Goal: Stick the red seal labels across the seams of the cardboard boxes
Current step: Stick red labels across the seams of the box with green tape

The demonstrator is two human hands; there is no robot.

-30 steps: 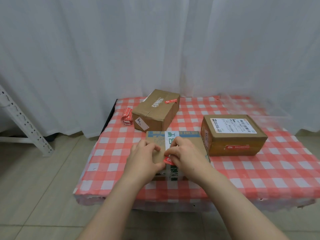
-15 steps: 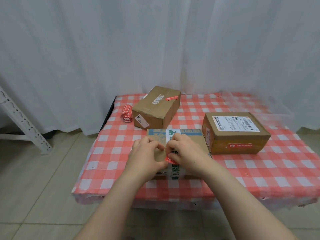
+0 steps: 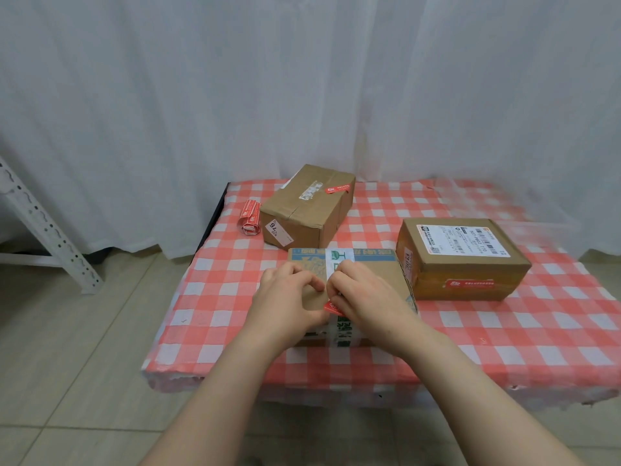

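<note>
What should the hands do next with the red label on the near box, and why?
Probably press the red label flat along the near box. Both the left hand and the right hand rest on that box's top, and only a corner of the label shows under the right hand. The far box and right box already carry red seals.

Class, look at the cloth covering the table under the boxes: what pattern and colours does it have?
The tablecloth is a red-and-white check, seen in the head view.
</note>
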